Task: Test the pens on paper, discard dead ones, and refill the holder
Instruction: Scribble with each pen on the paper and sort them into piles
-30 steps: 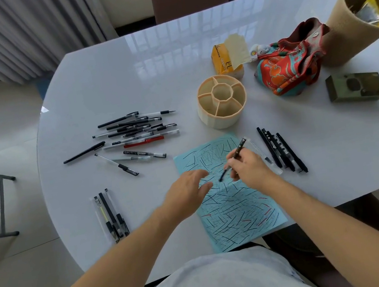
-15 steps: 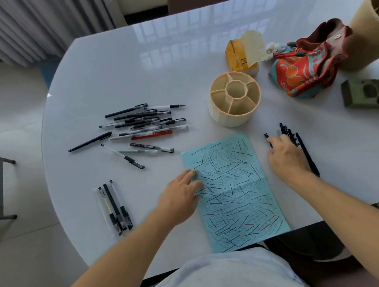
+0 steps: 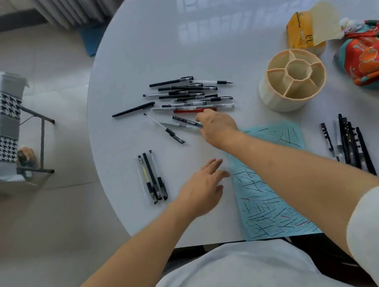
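The glossy white rounded tabletop (image 3: 229, 44) carries everything, and the light blue sheet of paper covered in short test strokes (image 3: 268, 200) lies at its near edge, in front of the person. Beyond the sheet and to its right stands the cream round plastic pen holder with wedge compartments (image 3: 276, 100), which shows no pens in it. The loose pile of untested black, clear and red pens (image 3: 190, 95) lies left of the holder, most barrels running left to right across the view. Two sorted groups lie apart from it: a row of dark pens (image 3: 351, 141) right of the sheet and three pens side by side (image 3: 152, 177) to its left, both pointing away from the person. The right hand (image 3: 217, 123) reaches across the sheet's far left corner to the pile's near edge, well ahead of the left hand (image 3: 203, 188), so it is the nearer one. Its fingers (image 3: 200, 119) curl down at the right end of the clear-barrelled pen with a black grip (image 3: 186, 121), which slants down to the right, but I cannot tell whether they grip it yet. The left hand is flat with spread, relaxed fingers just beside the sheet's left edge, holding nothing. Judging by this, the next pick is that slanted pen, taken by its near end.
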The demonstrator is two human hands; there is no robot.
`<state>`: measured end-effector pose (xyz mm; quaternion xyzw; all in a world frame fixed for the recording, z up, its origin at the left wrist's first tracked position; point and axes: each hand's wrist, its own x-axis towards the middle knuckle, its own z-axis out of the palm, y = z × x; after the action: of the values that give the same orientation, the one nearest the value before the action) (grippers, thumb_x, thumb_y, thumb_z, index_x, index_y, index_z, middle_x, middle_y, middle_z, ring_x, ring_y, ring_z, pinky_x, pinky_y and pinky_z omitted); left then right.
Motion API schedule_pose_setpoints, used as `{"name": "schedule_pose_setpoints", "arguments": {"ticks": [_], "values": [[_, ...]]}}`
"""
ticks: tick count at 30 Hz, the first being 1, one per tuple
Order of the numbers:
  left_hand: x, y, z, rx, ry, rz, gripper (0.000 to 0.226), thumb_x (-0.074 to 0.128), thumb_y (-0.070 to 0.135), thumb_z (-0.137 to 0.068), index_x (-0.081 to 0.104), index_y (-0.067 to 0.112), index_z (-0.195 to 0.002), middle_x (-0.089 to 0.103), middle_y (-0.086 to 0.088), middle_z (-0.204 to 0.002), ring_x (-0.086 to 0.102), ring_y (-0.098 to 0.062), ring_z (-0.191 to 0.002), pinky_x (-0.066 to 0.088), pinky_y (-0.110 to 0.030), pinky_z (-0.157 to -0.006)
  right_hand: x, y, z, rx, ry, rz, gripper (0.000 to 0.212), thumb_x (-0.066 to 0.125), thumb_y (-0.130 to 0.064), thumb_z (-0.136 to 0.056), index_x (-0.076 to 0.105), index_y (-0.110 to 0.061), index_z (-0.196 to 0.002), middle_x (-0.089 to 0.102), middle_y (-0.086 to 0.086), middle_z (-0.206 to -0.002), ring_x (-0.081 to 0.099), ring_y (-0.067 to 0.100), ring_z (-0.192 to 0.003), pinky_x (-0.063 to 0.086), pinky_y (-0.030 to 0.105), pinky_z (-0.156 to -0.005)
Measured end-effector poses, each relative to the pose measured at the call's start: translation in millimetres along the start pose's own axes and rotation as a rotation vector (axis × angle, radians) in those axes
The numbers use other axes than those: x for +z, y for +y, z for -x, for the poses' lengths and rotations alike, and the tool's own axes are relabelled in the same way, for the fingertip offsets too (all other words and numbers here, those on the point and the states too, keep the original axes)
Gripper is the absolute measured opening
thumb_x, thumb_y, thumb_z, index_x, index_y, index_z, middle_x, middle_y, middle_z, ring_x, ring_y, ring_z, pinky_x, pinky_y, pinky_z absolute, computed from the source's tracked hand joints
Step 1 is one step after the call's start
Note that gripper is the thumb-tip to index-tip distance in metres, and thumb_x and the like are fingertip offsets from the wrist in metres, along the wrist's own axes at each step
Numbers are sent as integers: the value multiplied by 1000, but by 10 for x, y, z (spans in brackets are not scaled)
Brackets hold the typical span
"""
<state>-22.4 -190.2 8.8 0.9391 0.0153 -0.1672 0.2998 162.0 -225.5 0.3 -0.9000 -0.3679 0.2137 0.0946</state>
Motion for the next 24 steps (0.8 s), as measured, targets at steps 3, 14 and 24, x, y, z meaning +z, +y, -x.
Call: {"name": "schedule_pose_setpoints", "arguments": {"ticks": [3, 14, 24], "values": [[-42, -109, 96, -77, 22, 72, 39, 53, 15, -97, 57, 24, -135, 32, -2, -162, 30, -19, -149, 36, -36, -113, 40, 33, -44, 74, -13, -54, 30, 54, -13, -96, 59, -12, -125, 59, 11, -127, 62, 33, -108, 54, 41, -91], [-140, 5, -220, -247, 96, 455, 39, 52, 47, -100, 53, 31, -136, 70, 12, -112, 66, -4, -94, 54, -32, -88, 37, 429, 1154, 381, -26, -1284, 13, 68, -13, -96, 67, -1, -95, 75, 15, -78, 74, 31, -71, 62, 36, -65], [-104, 264, -485, -118, -15, 75, 32, 50, 40, -100, 66, 20, -82, 68, 4, -73, 62, -19, -70, 52, -37, -68, 52, 984, 1569, 724, 457, -1342, 24, 69, -23, -93, 67, -8, -74, 63, 0, -58, 53, 15, -47, 48, 31, -49]]}}
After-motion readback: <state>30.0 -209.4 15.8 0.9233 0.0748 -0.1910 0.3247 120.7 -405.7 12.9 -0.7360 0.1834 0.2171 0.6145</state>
